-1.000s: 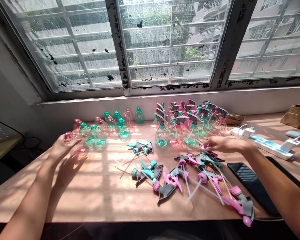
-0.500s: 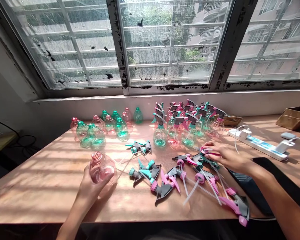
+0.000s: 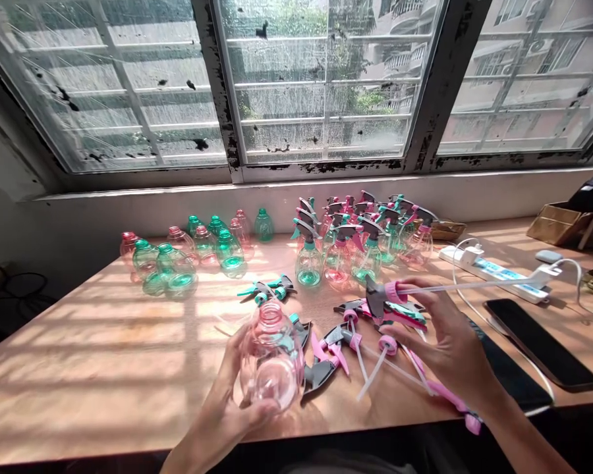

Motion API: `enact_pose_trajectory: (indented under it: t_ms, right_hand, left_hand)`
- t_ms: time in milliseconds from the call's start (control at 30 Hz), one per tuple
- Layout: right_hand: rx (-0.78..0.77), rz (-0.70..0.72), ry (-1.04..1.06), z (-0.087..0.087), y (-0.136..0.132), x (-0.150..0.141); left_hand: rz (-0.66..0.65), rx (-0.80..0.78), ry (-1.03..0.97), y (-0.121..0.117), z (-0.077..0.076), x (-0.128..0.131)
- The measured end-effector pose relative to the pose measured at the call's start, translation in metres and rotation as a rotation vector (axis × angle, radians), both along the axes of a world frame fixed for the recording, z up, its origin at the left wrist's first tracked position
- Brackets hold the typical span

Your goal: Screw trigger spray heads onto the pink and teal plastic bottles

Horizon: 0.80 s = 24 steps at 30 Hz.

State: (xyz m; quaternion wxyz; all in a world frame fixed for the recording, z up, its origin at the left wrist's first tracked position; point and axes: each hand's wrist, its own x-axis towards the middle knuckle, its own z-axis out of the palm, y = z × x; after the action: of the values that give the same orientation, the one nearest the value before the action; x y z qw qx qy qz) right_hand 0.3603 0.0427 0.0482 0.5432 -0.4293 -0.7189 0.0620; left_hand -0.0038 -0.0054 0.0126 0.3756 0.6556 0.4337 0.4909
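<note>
My left hand (image 3: 234, 395) is closed around a clear pink bottle (image 3: 271, 349) with an open threaded neck, tilted so that its base faces me. In my right hand (image 3: 449, 342) is a grey and pink spray head (image 3: 383, 295), gripped by its pink collar, its thin white tube pointing right. Under and beside that hand lies a heap of pink and grey spray heads (image 3: 343, 339). Some teal and grey spray heads (image 3: 267, 288) lie behind the pink bottle, which partly hides others.
Capless green and pink bottles (image 3: 231, 250) stand at the back left. Bottles with spray heads fitted (image 3: 309, 260) are grouped at the back centre. To the right are a white power strip (image 3: 494, 275), a phone (image 3: 541, 343), a dark tablet-like slab (image 3: 508, 375) and cables.
My left hand has brought the pink bottle rightward and tipped its base toward me. The right hand has lifted a pink spray head from the heap. The view has shifted slightly right.
</note>
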Motion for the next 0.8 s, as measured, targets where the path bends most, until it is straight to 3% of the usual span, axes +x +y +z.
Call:
enact_pose_trajectory:
  t_ms: [100, 167, 267, 433, 567, 800]
  right_hand:
    - [0.005, 0.064, 0.278, -0.007, -0.006, -0.019]
    - [-0.014, 0.122, 0.282, -0.013, -0.011, -0.024]
    - [0.036, 0.1, 0.029, -0.014, -0.018, -0.019]
    - [0.256, -0.165, -0.499, -0.005, -0.022, -0.007]
    - [0.264, -0.216, -0.605, -0.011, -0.017, -0.01]
    - [0.22, -0.337, -0.637, -0.023, -0.009, -0.004]
  left_hand:
    - [0.085, 0.109, 0.096, 0.007, -0.007, 0.025]
    - [0.13, 0.153, 0.089, 0.008, -0.012, 0.035]
    - [0.188, 0.136, 0.019, 0.004, -0.017, 0.038]
    - [0.219, 0.148, -0.017, 0.005, -0.02, 0.025]
    - [0.187, 0.205, -0.054, 0.006, -0.018, 0.022]
    - [0.096, 0.154, -0.113, 0.002, -0.019, 0.023]
